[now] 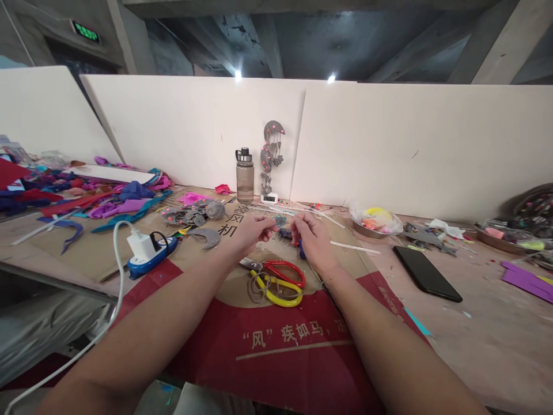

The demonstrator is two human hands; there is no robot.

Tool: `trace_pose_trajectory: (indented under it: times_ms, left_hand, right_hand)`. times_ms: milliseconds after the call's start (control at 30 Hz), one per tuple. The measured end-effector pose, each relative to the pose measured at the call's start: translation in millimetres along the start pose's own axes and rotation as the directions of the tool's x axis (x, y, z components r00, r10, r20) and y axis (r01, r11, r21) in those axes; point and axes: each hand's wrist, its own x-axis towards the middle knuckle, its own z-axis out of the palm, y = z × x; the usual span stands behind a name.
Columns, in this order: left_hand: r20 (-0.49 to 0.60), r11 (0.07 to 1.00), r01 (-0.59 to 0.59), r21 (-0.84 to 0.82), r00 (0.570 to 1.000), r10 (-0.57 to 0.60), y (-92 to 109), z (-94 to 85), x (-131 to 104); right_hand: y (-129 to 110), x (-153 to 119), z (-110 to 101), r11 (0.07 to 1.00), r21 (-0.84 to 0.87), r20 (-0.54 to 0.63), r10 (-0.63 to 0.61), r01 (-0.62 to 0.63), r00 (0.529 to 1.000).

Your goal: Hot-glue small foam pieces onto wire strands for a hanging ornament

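Note:
My left hand point(258, 231) is closed in a pinch on a small teal piece point(280, 221), too small to name for certain. Just to its right, my right hand point(311, 235) is also pinched, but whatever its fingertips hold is hidden. Between the hands a dark, beaded-looking bit point(285, 233) shows on the cardboard. A blue object point(302, 250) peeks out under my right hand. Nearer to me lie scissors with one red and one yellow handle point(285, 298), a loose brown cord point(258, 288) tangled over them. Left of my left hand is a grey felt crescent point(207, 237).
A bottle point(245, 181) stands by the white panel beside a hanging grey moon ornament point(273, 130). Grey felt pieces and a yarn ball point(215, 210) lie left. A power strip point(152, 257) with a white cable sits nearer. Rightward are a phone point(427, 273) and a bowl point(375, 230).

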Motion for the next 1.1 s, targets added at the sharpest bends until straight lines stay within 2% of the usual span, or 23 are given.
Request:
trace_pose_trajectory:
  times_ms: [100,200,333,467,667,767,867,1000,1100]
  left_hand:
    - [-0.018,0.999,-0.021,-0.035,1.000,0.021,1.9,0.2,-1.1]
    - [-0.015,0.999,-0.040,-0.028,0.999,0.040,2.5,1.2,-2.4]
    - [0.013,0.998,-0.056,0.042,0.998,0.055,1.9,1.6,-3.0]
    - [0.034,0.992,-0.064,0.105,0.998,0.061,0.0,1.9,-2.8]
    - [0.109,0.977,-0.113,0.183,0.990,0.094,-1.4,8.5,-6.9]
    - [0.096,0.975,-0.127,0.184,0.989,0.111,-1.2,11.7,-8.6]
    - [0.042,0.983,-0.117,0.143,0.993,0.112,-2.0,9.7,-6.3]
    - [-0.087,0.993,-0.105,0.062,0.990,0.110,-0.1,1.7,-1.6]
    - [-0.160,0.994,-0.104,-0.028,0.982,0.098,4.8,-2.6,-1.3]
  right_hand:
    - [3.1,-1.8,-0.7,0.954,-0.282,0.107,-0.070,0.097,0.992]
    - [6.2,-3.6,1.8,0.859,-0.475,0.104,-0.160,0.191,0.982]
    - [10.2,-4.3,4.0,0.813,-0.532,0.048,-0.250,0.237,0.967]
    - [13.9,-4.8,3.1,0.730,-0.625,0.069,-0.300,0.276,0.951]
    - [14.1,-6.1,3.7,0.646,-0.718,0.079,-0.296,0.260,0.952]
    - [10.5,-6.0,6.0,0.664,-0.725,0.043,-0.219,0.182,0.975]
    - [6.0,-6.1,7.8,0.742,-0.647,0.069,-0.169,0.173,0.983]
    - [-0.7,-7.5,6.8,0.893,-0.408,0.181,-0.125,0.190,0.976]
    - [-5.1,-9.3,5.1,0.939,-0.291,0.332,-0.083,0.186,0.939]
